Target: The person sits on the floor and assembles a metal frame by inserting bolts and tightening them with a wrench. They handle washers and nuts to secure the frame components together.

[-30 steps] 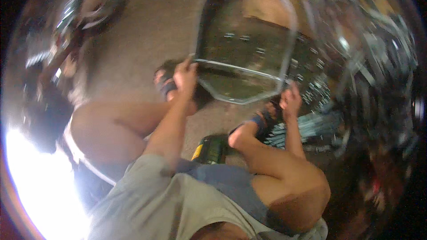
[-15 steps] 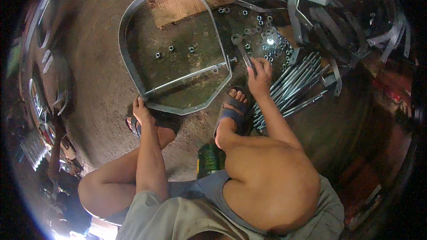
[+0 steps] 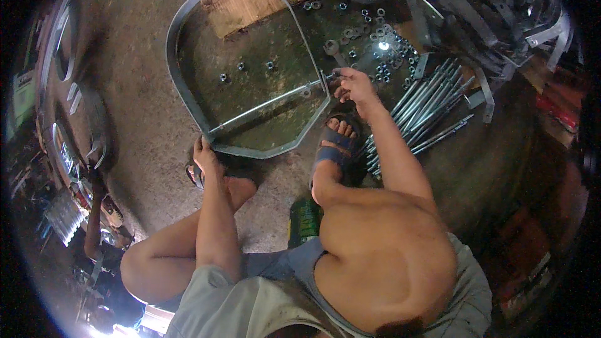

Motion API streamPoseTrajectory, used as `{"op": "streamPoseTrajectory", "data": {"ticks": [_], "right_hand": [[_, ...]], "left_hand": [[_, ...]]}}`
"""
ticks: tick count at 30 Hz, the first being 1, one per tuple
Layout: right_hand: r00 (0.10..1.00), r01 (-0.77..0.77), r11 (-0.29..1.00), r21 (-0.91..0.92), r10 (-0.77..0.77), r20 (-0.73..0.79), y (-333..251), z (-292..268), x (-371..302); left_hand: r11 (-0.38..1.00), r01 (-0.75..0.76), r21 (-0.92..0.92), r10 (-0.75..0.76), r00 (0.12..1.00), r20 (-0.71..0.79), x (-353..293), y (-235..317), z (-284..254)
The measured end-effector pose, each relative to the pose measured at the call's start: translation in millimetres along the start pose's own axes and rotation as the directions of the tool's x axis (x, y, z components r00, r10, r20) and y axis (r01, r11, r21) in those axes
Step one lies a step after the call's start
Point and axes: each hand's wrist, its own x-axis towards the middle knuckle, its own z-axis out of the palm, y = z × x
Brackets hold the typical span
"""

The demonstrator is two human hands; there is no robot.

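A grey flat-metal band (image 3: 173, 81), bent into a rounded frame with angled lower corners, rests on the floor in front of me. A long metal rod (image 3: 263, 106) runs slantwise across its lower part. My left hand (image 3: 205, 158) pinches the frame's lower left corner, near the rod's left end. At the right side, the closed fingers of my right hand (image 3: 355, 89) are on the rod end that sticks out through the band; they hide that end. An open-ended wrench (image 3: 332, 48) lies just beyond my right hand, its handle partly hidden by the fingers.
Three nuts (image 3: 241, 66) lie inside the frame. Several nuts and washers (image 3: 382, 47) are scattered at the upper right, beside a pile of metal rods (image 3: 426, 103). Bent metal strips (image 3: 463, 19) are heaped behind. Cardboard (image 3: 250, 9) lies under the frame's far end.
My right hand has let go of the wrench, leaving it on the floor, and moved left to the rod's protruding end. My left hand still holds the frame's corner.
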Motion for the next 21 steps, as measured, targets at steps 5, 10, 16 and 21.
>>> {"op": "streamPoseTrajectory", "data": {"ticks": [5, 10, 16, 21], "right_hand": [[0.986, -0.127, 0.988, 0.084, 0.116, 0.123, 12, -30, 6], [0.98, -0.184, 0.973, 0.139, 0.192, -0.049, -15, 5, -19], [0.982, -0.108, 0.937, 0.332, 0.049, 0.182, 38, -36, 13], [0.986, -0.144, 0.961, 0.234, 0.158, -0.042, -14, 14, -24]], "left_hand": [[1.0, -0.013, -0.011, 0.013, 1.0, -0.012, 1, -1, 2], [1.0, -0.003, 0.01, 0.003, 1.0, -0.025, -1, 4, 0], [0.999, -0.03, 0.041, 0.029, 1.0, 0.011, -4, 7, 6], [0.998, -0.001, -0.061, 0.002, 1.0, 0.01, 3, -5, -2]]}}
